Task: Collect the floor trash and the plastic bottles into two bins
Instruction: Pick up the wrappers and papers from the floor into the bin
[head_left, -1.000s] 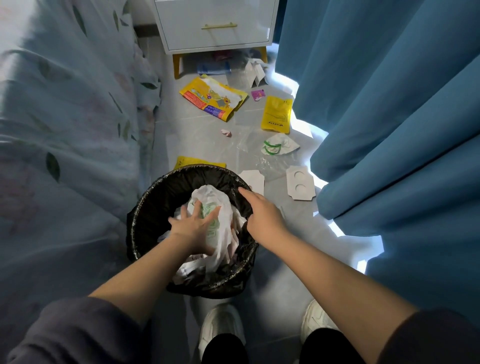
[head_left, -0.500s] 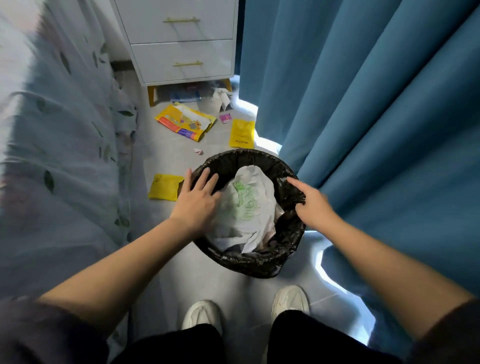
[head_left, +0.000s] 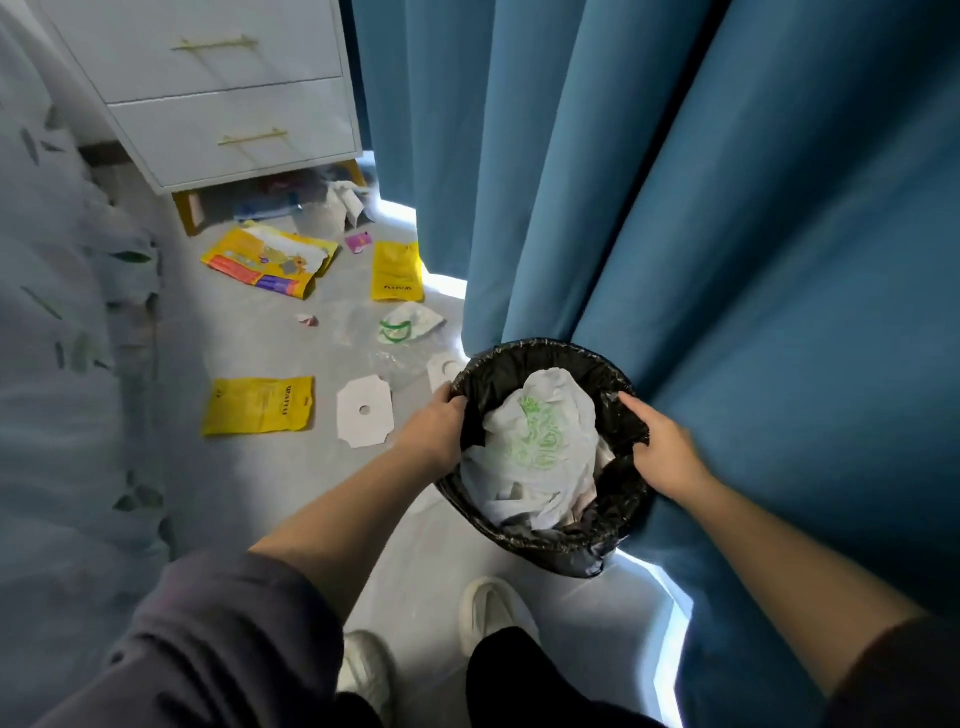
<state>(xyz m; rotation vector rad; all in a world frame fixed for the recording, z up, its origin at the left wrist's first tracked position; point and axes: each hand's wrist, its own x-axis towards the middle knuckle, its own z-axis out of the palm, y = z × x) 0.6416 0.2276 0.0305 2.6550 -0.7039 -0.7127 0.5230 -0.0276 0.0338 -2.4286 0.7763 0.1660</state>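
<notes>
I have the bin (head_left: 545, 545) by both sides. My left hand (head_left: 436, 426) is curled over its left rim and my right hand (head_left: 660, 447) clamps the right rim, fingers bunching the black liner (head_left: 631, 431) there. The bin is round and dark. The glossy, wrinkled liner is folded over its edge and sags on the near outer wall. It sits at the right of the floor, against the folds of the blue curtain (head_left: 727, 234) and just beyond my white shoes (head_left: 491, 605). I cannot tell whether it stands on the floor or hangs from my grip.

Its mouth faces up toward me, so its axis runs roughly upright. A crumpled white plastic bag (head_left: 540, 441) with green print fills it. The bag lies lengthwise from near to far, and its peak rises toward the far rim.

Trash lies on the grey floor to the left and beyond:
- a yellow packet (head_left: 258, 405) with a white card (head_left: 363, 411) with a hole just right of it;
- farther off, a second yellow packet (head_left: 396, 271);
- a large torn yellow bag (head_left: 270, 262);
- a small white bag with green marks (head_left: 408, 323).

A white dresser (head_left: 228, 104) stands at the far left.
</notes>
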